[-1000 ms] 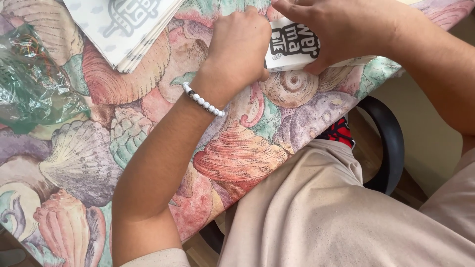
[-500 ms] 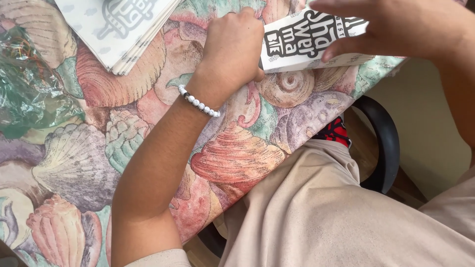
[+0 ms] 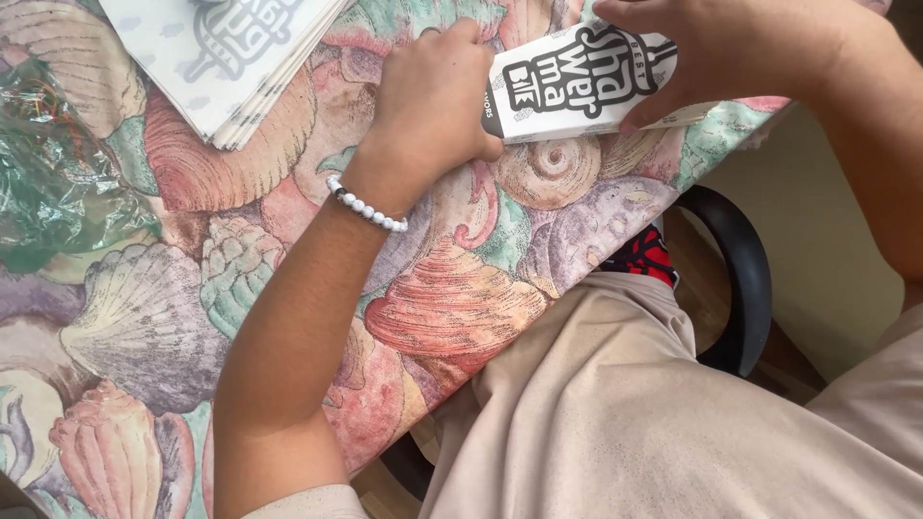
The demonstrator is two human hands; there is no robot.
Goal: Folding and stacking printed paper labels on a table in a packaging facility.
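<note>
The surface (image 3: 288,288) wears a cloth printed with large seashells in pink, green and cream, and its edge runs slantwise from the lower middle up to the right. At the top, just inside that edge, lies a flat white box (image 3: 586,82) with bold black lettering, held between both hands. The left hand (image 3: 433,106) is curled at the box's left end, fingers bent against its short edge and knuckles up. The right hand (image 3: 731,48) grips the box's right end from above, thumb tip pressed under its lower edge. The box's long axis runs roughly left to right, tilted a little so the right end sits higher, and its printed face is turned up to the camera. A white bead bracelet (image 3: 367,205) circles the left wrist. Up left, well apart from the box, lies a stack of flat printed cartons (image 3: 226,62). A crumpled clear bag (image 3: 53,163) sits at the far left.
</note>
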